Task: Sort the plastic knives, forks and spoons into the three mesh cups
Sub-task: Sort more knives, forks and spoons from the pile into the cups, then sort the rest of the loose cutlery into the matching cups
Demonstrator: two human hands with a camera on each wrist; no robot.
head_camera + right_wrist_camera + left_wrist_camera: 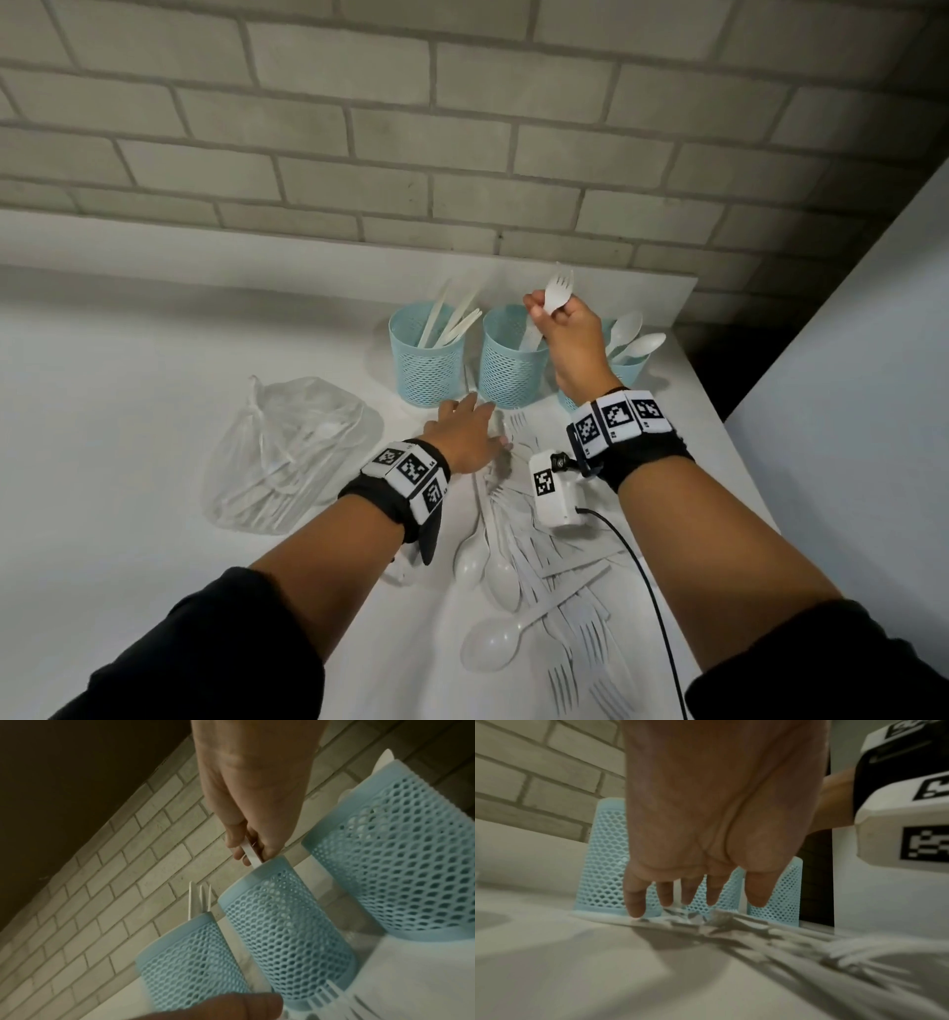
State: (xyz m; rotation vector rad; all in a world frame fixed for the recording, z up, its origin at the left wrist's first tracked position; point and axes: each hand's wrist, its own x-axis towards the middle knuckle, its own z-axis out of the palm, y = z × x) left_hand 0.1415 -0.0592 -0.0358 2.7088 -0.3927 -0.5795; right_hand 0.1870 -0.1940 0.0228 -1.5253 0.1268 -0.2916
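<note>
Right hand (565, 329) is pinching a white plastic fork (557, 290), tines up, handle pointing down into the middle mesh cup (513, 360) directly below. Left hand (464, 431), fingers spread, is resting on the cutlery pile (539, 575).

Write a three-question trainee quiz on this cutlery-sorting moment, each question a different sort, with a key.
1. True or false: the right hand holds a fork over the middle cup.
2. Multiple choice: what stands in the left cup? A) spoons B) knives C) forks
3. Fill in: the left hand reaches with straight fingers onto the loose cutlery pile on the ____.

Key
1. True; its handle end dips into that cup.
2. B; the spoons stand in the right cup.
3. Table; a clear plastic bag holding more cutlery lies to the hand's left.
</note>
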